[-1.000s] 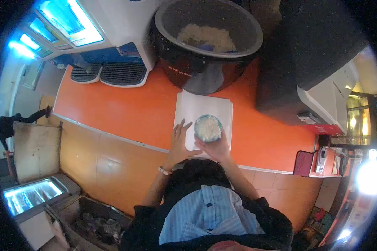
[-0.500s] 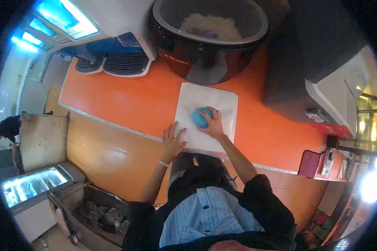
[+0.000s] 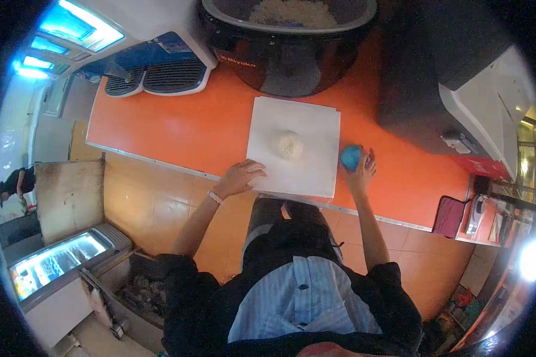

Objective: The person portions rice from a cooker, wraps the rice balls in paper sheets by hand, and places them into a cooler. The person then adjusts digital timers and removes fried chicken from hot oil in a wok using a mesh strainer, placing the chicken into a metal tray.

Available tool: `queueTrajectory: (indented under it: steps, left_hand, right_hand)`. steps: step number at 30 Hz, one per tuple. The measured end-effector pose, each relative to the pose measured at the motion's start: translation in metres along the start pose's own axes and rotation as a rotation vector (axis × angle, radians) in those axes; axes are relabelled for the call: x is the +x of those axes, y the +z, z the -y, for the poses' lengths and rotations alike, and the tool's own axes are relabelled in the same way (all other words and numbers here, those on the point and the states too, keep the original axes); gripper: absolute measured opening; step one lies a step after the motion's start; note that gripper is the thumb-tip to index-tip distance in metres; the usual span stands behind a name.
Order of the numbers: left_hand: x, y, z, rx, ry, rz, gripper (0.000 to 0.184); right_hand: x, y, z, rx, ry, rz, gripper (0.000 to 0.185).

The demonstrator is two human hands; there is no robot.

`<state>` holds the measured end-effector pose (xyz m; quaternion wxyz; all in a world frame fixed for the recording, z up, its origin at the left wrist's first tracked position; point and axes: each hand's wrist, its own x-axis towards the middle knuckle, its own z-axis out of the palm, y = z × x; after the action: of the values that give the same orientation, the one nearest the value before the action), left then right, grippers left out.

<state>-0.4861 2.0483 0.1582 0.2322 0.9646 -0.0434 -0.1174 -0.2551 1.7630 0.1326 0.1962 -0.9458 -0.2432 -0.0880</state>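
Observation:
A dome-shaped mound of white rice (image 3: pixel 290 146) sits on a stack of white paper sheets (image 3: pixel 309 175) on the orange counter. My right hand (image 3: pixel 363 166) grips a small blue bowl (image 3: pixel 351 157) just right of the paper, over the counter. My left hand (image 3: pixel 243 177) rests at the paper's left edge, its fingers laid over the sheet and apart from the rice. Beyond the paper stands a large dark rice cooker (image 3: pixel 292 65), its top uncovered, with cooked rice (image 3: pixel 295 13) inside.
A drink dispenser with drip trays (image 3: pixel 175 76) stands at the back left. A large dark and white appliance (image 3: pixel 446 119) takes up the right side. A maroon pouch (image 3: pixel 448 215) lies by the counter's right end. At far left, a person (image 3: pixel 19 183) stands behind a panel.
My right hand has lifted the blue bowl off the paper and carried it right, uncovering the rice mound. My left hand has shifted slightly at the paper's edge. The view has moved a little.

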Motion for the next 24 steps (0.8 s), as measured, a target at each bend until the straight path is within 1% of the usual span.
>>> queueTrajectory:
  steps: [1,2,3,5,6,7,8,9,10,11,12,13,14,15,16,17,18,19,20,21,22,23,24]
  left_hand:
    - [0.001,-0.003,0.001,0.039,0.044,0.046,0.040]
    - [0.002,-0.005,0.002,0.076,0.089,0.093,0.033]
    - [0.003,-0.001,0.007,0.076,0.087,0.096,0.033]
    - [0.003,0.013,0.017,-0.142,0.053,-0.061,0.020]
    - [0.005,0.011,0.017,-0.142,0.054,-0.058,0.020]
    - [0.007,0.005,0.015,-0.156,-0.038,-0.023,0.017]
    - [0.010,-0.001,0.013,-0.169,-0.128,0.011,0.017]
    - [0.011,-0.006,0.010,-0.167,-0.125,0.009,0.017]
    - [0.012,-0.013,0.006,-0.358,-0.223,-0.063,0.018]
    - [0.014,-0.018,0.004,-0.549,-0.320,-0.138,0.019]
    - [0.018,-0.015,0.007,-0.546,-0.318,-0.143,0.019]
    - [0.021,-0.006,0.012,-0.677,-0.285,-0.355,0.020]
    - [0.025,0.003,0.019,-0.805,-0.246,-0.570,0.021]
    - [0.029,0.007,0.022,-0.803,-0.245,-0.573,0.021]
    - [0.035,0.010,0.024,-0.809,-0.350,-0.660,0.022]
    - [0.042,0.014,0.025,-0.814,-0.454,-0.747,0.023]
    - [0.051,0.021,0.027,-0.815,-0.451,-0.748,0.023]
    - [0.061,0.027,0.029,-0.739,-0.476,-0.866,0.022]
    - [0.068,0.031,0.031,-0.661,-0.499,-0.985,0.022]
    - [0.072,0.031,0.029,-0.661,-0.497,-0.988,0.022]
    - [0.072,0.031,0.025,-0.711,-0.569,-0.970,0.022]
    - [0.073,0.029,0.024,-0.761,-0.640,-0.951,0.022]
    - [0.072,0.027,0.024,-0.762,-0.638,-0.952,0.022]
  right_hand:
    - [-0.003,-0.004,0.003,0.003,0.000,0.000,0.071]
    - [-0.007,-0.006,0.007,0.055,-0.086,-0.009,0.070]
    - [-0.013,-0.011,0.015,0.106,-0.171,-0.017,0.068]
    - [-0.026,-0.020,0.037,0.205,-0.360,0.159,0.065]
    - [-0.030,-0.027,0.052,0.248,-0.469,0.278,0.063]
    - [-0.033,-0.031,0.064,0.289,-0.578,0.395,0.061]
    - [-0.038,-0.030,0.072,0.287,-0.577,0.391,0.061]
    - [-0.040,-0.028,0.079,0.279,-0.571,0.451,0.055]
    - [-0.041,-0.026,0.081,0.272,-0.566,0.511,0.050]
    - [-0.040,-0.018,0.075,0.270,-0.568,0.505,0.050]
    - [-0.039,-0.004,0.065,0.323,-0.491,0.495,0.041]
    - [-0.036,0.006,0.056,0.377,-0.411,0.486,0.033]
    - [-0.030,0.016,0.047,0.376,-0.414,0.484,0.033]
    - [-0.020,0.024,0.041,0.611,-0.273,0.463,0.026]
    - [-0.011,0.033,0.033,0.841,-0.124,0.438,0.019]
    - [0.001,0.044,0.026,0.839,-0.124,0.438,0.019]
    - [0.013,0.056,0.018,0.899,0.042,0.536,0.016]
    - [0.022,0.059,0.018,0.955,0.212,0.632,0.018]
    - [0.027,0.060,0.019,0.953,0.209,0.629,0.018]
    - [0.033,0.055,0.030,0.679,0.240,0.662,0.014]
    - [0.039,0.047,0.042,0.403,0.268,0.686,0.014]
    - [0.038,0.037,0.054,0.402,0.264,0.683,0.014]
    - [0.026,0.024,0.066,0.388,0.159,0.345,0.018]
